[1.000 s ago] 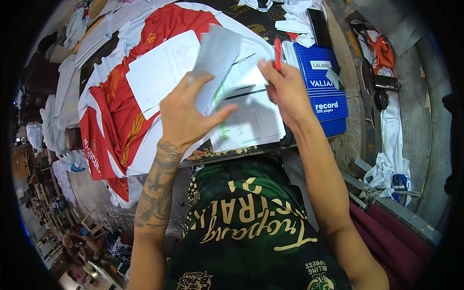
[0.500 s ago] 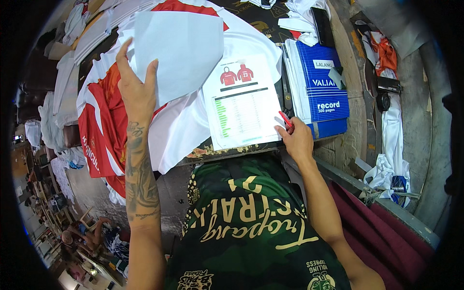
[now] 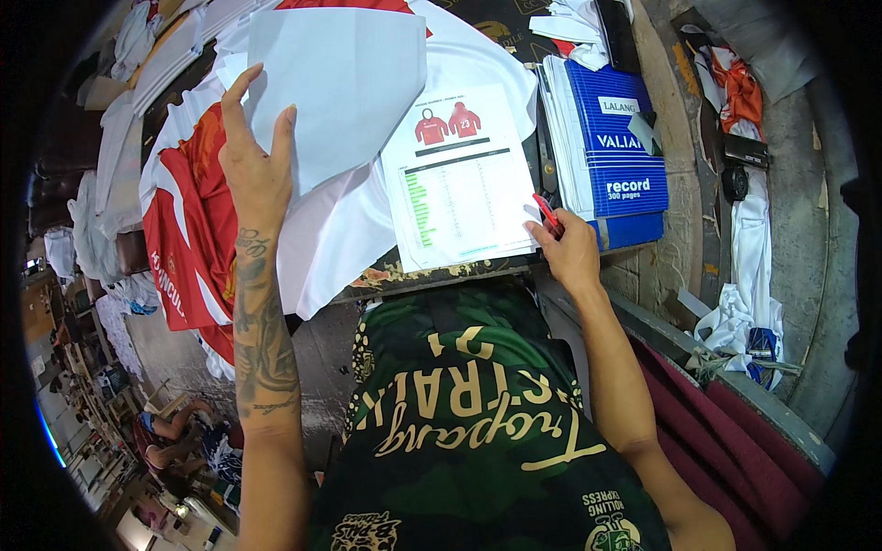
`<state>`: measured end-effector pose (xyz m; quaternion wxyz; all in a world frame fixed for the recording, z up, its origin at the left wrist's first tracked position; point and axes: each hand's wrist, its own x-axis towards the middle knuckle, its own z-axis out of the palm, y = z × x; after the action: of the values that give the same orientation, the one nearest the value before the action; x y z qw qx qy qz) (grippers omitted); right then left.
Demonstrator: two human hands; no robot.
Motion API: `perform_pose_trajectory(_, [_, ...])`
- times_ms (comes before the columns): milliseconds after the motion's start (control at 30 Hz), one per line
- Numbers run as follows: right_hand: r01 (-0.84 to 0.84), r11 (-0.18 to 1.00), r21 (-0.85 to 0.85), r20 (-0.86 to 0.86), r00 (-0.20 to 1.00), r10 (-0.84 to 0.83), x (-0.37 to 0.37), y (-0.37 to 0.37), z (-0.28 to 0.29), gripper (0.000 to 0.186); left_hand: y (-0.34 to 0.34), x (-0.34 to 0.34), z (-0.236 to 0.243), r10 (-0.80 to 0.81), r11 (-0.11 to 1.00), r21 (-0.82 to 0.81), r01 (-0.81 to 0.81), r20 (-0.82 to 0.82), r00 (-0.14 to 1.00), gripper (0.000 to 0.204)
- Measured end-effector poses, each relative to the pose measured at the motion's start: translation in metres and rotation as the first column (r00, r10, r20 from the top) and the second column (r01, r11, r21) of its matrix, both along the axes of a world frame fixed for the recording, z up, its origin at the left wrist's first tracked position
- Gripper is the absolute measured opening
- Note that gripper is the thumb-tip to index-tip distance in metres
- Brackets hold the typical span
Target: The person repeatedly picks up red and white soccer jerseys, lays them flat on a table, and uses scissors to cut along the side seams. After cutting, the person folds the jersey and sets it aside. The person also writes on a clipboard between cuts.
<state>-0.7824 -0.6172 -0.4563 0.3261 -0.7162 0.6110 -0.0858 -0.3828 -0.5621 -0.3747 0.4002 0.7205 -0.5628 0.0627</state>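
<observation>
My left hand (image 3: 254, 170) lies with thumb and forefinger spread at the left edge of a pale grey, pocket-shaped panel (image 3: 335, 96); the other fingers are hard to make out. The panel rests on white and red fabric (image 3: 188, 243). In my right hand (image 3: 571, 253) is a red pen (image 3: 546, 213), held at the lower right edge of a printed sheet (image 3: 459, 193). Two red jackets are pictured on the sheet, above a table with green-marked rows. The sheet lies partly over the white cloth, right of the grey panel.
A blue record book (image 3: 616, 138) with papers beside it lies right of the sheet. A dark phone-like object (image 3: 617, 35) is beyond it. White and red cloth pieces (image 3: 735, 92) hang at the far right. People sit among clutter at lower left.
The view has shifted slightly, so the table's things appear a little higher. Both hands keep nearly the same pose, and the pen stays in my right hand.
</observation>
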Motion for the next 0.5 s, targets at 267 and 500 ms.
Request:
perform_pose_trajectory(267, [-0.014,1.0,0.028,-0.014,1.0,0.014,-0.001,0.0,0.0,0.036,0.004,-0.006,0.002,-0.011,0.996,0.088,0.025,-0.147,0.989,0.026])
perform_pose_trajectory(500, [-0.228,0.965,-0.128,-0.067,0.973,0.221,-0.002,-0.006,0.03,0.028,0.002,-0.009,0.006,-0.034,0.99,0.128,0.059,-0.189,0.981,0.019])
